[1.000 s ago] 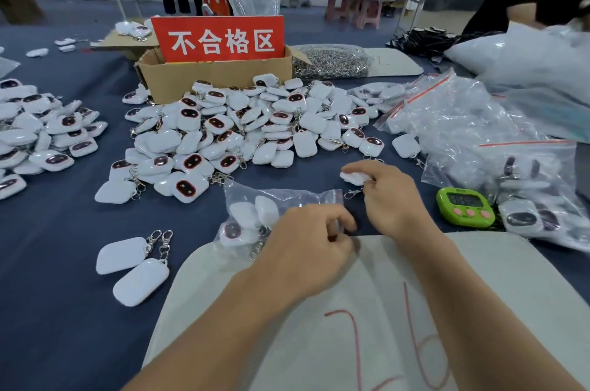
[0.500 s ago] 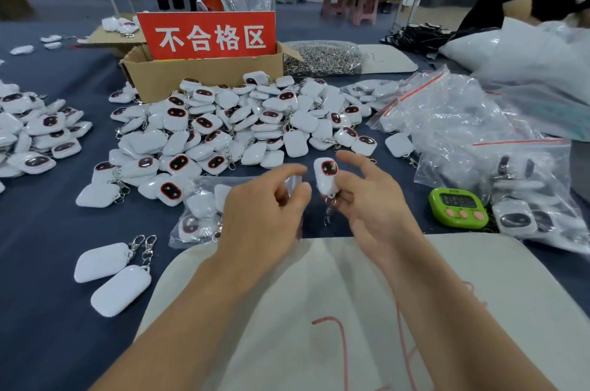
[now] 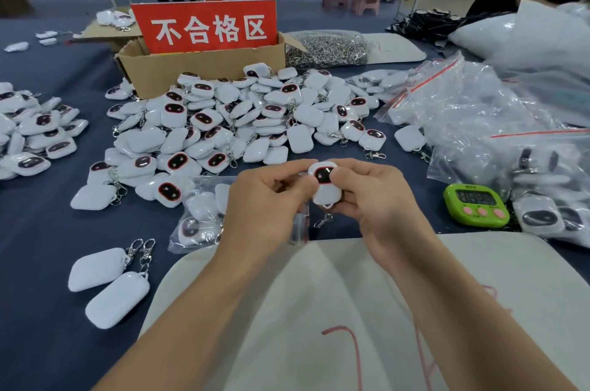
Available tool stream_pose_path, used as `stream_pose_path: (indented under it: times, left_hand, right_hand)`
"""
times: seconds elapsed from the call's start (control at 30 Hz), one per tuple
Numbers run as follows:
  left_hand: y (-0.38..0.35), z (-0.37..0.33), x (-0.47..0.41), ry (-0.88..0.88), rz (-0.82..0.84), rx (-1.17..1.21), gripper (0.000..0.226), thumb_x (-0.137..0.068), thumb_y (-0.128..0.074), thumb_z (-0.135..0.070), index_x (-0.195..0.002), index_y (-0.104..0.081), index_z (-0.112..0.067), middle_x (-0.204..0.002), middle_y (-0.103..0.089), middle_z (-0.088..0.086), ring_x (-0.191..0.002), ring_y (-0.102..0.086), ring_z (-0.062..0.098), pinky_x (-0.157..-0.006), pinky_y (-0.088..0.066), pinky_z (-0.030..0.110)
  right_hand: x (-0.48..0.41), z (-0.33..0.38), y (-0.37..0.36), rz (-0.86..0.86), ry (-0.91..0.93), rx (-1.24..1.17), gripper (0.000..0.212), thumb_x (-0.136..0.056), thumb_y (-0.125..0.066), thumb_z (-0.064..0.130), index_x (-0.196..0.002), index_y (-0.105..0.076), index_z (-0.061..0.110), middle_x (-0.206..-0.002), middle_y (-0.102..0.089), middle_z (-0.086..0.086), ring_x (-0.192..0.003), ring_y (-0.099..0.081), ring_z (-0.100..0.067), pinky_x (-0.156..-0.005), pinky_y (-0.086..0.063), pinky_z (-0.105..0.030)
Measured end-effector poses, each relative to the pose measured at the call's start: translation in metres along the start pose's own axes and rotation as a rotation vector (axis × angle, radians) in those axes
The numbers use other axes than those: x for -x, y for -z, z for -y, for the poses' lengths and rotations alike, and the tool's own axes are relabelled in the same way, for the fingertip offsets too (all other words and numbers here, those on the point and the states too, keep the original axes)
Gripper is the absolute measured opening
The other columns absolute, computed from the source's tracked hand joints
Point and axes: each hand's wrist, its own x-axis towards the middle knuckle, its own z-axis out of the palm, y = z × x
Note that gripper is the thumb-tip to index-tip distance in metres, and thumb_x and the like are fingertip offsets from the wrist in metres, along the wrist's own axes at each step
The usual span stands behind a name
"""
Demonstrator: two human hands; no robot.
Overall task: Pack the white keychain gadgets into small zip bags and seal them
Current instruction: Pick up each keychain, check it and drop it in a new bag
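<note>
Far from finished: big heap of loose gadgets (image 3: 242, 122) at twelve o'clock on the table (image 3: 41, 231). Right hand (image 3: 376, 199) pinching one gadget (image 3: 324, 183) at centre, left hand (image 3: 268, 202) gripping a partly filled zip bag (image 3: 199, 212). Filled bags (image 3: 498, 135) at two o'clock. Red sign (image 3: 206, 26) reading 不合格区.

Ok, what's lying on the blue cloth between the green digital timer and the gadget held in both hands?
Head view: bare blue cloth between green timer and held white gadget.
</note>
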Motion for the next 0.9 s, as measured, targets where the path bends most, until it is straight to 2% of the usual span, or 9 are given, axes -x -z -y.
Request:
stream_pose_path:
  times: [0.1, 0.17, 0.27, 0.33, 0.47, 0.53, 0.63, 0.77, 0.9]
  left_hand:
    - [-0.0005, -0.0013, 0.0013, -0.035, 0.019, -0.013, 0.025, -0.079, -0.072, -0.023, -0.093, -0.081, -0.042, -0.075, -0.074, -0.001, -0.067, -0.063, 0.011, -0.072, -0.056, 0.037]
    - [-0.0005, -0.0021, 0.0017, -0.06, 0.014, -0.007, 0.022, -0.082, -0.071, -0.024, -0.092, -0.08, -0.041, -0.075, -0.075, -0.002, -0.068, -0.064, 0.009, -0.07, -0.054, 0.029]
    - [-0.0011, -0.0034, 0.002, -0.069, -0.029, 0.045, 0.019, -0.086, -0.071, -0.025, -0.091, -0.08, -0.04, -0.075, -0.075, -0.004, -0.068, -0.065, 0.006, -0.069, -0.053, 0.02]
    - [-0.0019, -0.0038, 0.0017, -0.056, -0.044, 0.059, 0.019, -0.086, -0.072, -0.023, -0.09, -0.081, -0.039, -0.075, -0.076, -0.003, -0.069, -0.066, 0.007, -0.07, -0.054, 0.021]
    - [-0.0003, -0.0057, 0.001, 0.0, -0.024, 0.072, 0.018, -0.084, -0.08, -0.015, -0.086, -0.083, -0.033, -0.074, -0.077, 0.002, -0.067, -0.07, 0.011, -0.069, -0.057, 0.025]
    - [0.0009, -0.0068, 0.0007, 0.021, -0.009, 0.088, 0.017, -0.084, -0.082, -0.013, -0.084, -0.084, -0.03, -0.073, -0.077, 0.004, -0.066, -0.069, 0.013, -0.071, -0.059, 0.03]
    - [0.0, -0.0072, -0.0012, 0.022, -0.008, 0.062, 0.022, -0.082, -0.08, -0.006, -0.081, -0.083, -0.028, -0.071, -0.077, 0.003, -0.063, -0.067, 0.011, -0.069, -0.058, 0.028]
    - [-0.0009, -0.0062, -0.0034, 0.041, -0.014, 0.082, 0.018, -0.08, -0.083, -0.014, -0.081, -0.083, -0.031, -0.071, -0.077, 0.003, -0.063, -0.067, 0.011, -0.069, -0.059, 0.026]
    - [0.0013, -0.004, -0.0071, 0.113, -0.046, 0.161, 0.009, -0.082, -0.084, -0.017, -0.088, -0.084, -0.024, -0.079, -0.079, 0.005, -0.067, -0.071, 0.015, -0.068, -0.059, 0.026]
  right_hand:
    - [0.0025, -0.0016, -0.0034, -0.057, 0.068, 0.054, 0.024, -0.094, -0.06, -0.001, -0.095, -0.082, 0.009, -0.094, -0.079, -0.021, -0.103, -0.071, -0.046, -0.095, -0.059, -0.056]
    - [0.0044, -0.0014, -0.0057, -0.063, 0.09, 0.052, 0.024, -0.094, -0.061, -0.001, -0.093, -0.082, 0.01, -0.092, -0.079, -0.019, -0.101, -0.072, -0.046, -0.097, -0.057, -0.059]
    - [0.0059, 0.0009, -0.0077, -0.033, 0.111, 0.028, 0.025, -0.096, -0.059, -0.001, -0.095, -0.081, 0.01, -0.091, -0.08, -0.016, -0.098, -0.075, -0.039, -0.095, -0.06, -0.051]
    - [0.0064, 0.0023, -0.0068, 0.003, 0.125, 0.015, 0.027, -0.097, -0.056, -0.002, -0.097, -0.081, 0.009, -0.093, -0.08, -0.016, -0.096, -0.076, -0.037, -0.093, -0.062, -0.046]
    - [0.007, 0.0046, -0.0037, 0.05, 0.124, 0.011, 0.031, -0.093, -0.055, -0.008, -0.091, -0.081, 0.008, -0.09, -0.079, -0.018, -0.081, -0.074, -0.024, -0.083, -0.062, -0.036]
    - [0.0072, 0.005, -0.0034, 0.058, 0.101, -0.007, 0.032, -0.091, -0.056, -0.009, -0.085, -0.081, 0.009, -0.089, -0.079, -0.02, -0.077, -0.073, -0.022, -0.08, -0.063, -0.034]
    - [0.006, 0.0045, -0.0021, 0.034, 0.069, -0.046, 0.031, -0.09, -0.057, -0.008, -0.082, -0.082, 0.008, -0.089, -0.078, -0.022, -0.076, -0.073, -0.024, -0.084, -0.062, -0.038]
    - [0.0043, 0.0031, -0.0018, 0.049, 0.064, -0.074, 0.03, -0.087, -0.057, -0.011, -0.094, -0.081, 0.006, -0.097, -0.077, -0.024, -0.082, -0.073, -0.024, -0.086, -0.06, -0.039]
    - [0.0049, 0.0013, -0.0028, 0.148, 0.114, -0.007, 0.046, -0.082, -0.056, -0.019, -0.111, -0.075, 0.011, -0.101, -0.08, -0.013, -0.09, -0.076, -0.022, -0.078, -0.057, -0.023]
